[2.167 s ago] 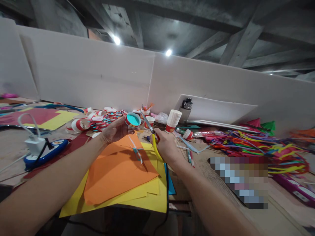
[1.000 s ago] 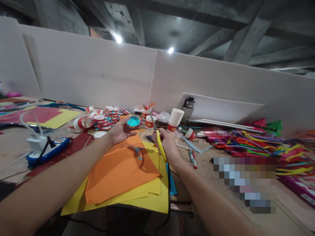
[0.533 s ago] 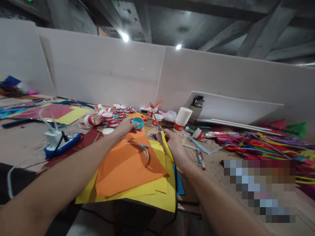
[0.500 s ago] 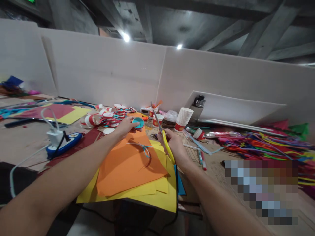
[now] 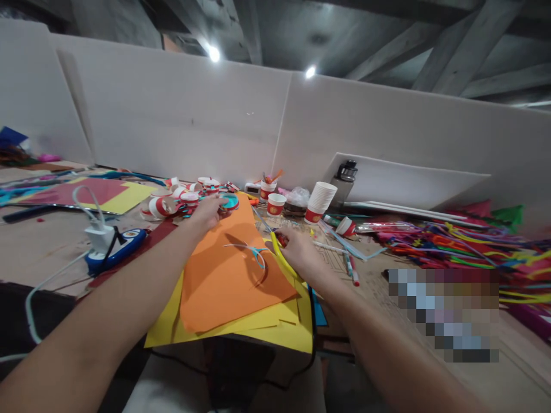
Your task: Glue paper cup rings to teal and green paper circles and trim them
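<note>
While facing white panels (image 5: 181,109) and two lamps (image 5: 214,54) across a cluttered tabletop (image 5: 47,252), pinching one teal-lined cut paper cup (image 5: 231,202) in left hand (image 5: 209,212), near the far end of orange paper (image 5: 215,287); grasping one pair of yellow-handled scissors (image 5: 278,251) in right hand (image 5: 298,251).

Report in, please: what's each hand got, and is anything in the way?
Left hand holding turquoise-lined cup. Right hand gripping yellow-handled scissors. Possibly in the way: curled strips on orange sheet.
</note>
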Demonstrator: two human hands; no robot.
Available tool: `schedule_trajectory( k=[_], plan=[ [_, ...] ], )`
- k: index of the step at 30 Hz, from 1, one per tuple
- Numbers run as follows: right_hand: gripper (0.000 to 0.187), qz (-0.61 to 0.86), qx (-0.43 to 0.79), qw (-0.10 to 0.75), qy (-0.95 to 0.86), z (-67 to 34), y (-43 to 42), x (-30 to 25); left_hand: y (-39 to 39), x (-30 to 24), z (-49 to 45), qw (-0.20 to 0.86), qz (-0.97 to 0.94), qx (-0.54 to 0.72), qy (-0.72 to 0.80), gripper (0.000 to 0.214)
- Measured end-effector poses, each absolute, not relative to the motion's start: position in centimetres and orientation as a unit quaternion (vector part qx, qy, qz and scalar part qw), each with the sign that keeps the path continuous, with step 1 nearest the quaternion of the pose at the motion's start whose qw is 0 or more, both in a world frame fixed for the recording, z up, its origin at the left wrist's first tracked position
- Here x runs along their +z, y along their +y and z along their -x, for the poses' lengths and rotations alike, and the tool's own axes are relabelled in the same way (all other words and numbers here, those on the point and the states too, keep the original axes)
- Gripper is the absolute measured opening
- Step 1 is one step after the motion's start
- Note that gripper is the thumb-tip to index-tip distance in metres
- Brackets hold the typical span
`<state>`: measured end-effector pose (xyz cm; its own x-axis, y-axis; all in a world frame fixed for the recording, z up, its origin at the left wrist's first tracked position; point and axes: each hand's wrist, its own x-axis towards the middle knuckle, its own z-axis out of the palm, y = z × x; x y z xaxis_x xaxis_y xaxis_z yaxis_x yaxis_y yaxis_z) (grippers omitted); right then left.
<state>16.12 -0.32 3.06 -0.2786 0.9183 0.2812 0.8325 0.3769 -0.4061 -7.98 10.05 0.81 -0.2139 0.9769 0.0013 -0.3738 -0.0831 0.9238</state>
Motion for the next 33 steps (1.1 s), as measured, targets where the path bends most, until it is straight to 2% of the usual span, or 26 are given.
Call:
schedule_trajectory(
  k=[6, 13, 15, 19, 22, 28, 33],
  plan=[
    [0.028, 0.589, 0.054, 0.159, -0.79, -15.5, -0.8, 4.2, 10.9, -1.6, 7.7, 0.502, -0.328, 0.642, 0.478, 0.015],
    [0.025, 0.547, 0.025, 0.058, -0.835, -13.9, 1.0, 2.6, 11.1, -2.3, 7.7, 0.458, -0.345, 0.662, 0.483, 0.017],
    [0.027, 0.528, 0.016, 0.058, -0.847, -13.5, 2.1, 2.5, 10.9, -2.2, 7.5, 0.445, -0.35, 0.667, 0.484, 0.018],
    [0.042, 0.51, -0.018, 0.069, -0.857, -12.5, 4.6, 2.9, 10.5, -1.2, 7.3, 0.373, -0.355, 0.714, 0.473, 0.024],
    [0.043, 0.493, -0.032, 0.063, -0.867, -11.3, 6.8, 3.1, 10.2, -0.5, 7.2, 0.33, -0.355, 0.746, 0.457, 0.023],
    [0.027, 0.499, -0.056, 0.076, -0.862, -9.9, 8.6, 3.6, 10.1, -0.6, 6.6, 0.385, -0.35, 0.732, 0.44, 0.024],
    [0.038, 0.446, -0.034, 0.126, -0.886, -10.6, 4.9, 2.7, 10.0, -0.6, 6.5, 0.409, -0.33, 0.734, 0.431, 0.02]
  ],
)
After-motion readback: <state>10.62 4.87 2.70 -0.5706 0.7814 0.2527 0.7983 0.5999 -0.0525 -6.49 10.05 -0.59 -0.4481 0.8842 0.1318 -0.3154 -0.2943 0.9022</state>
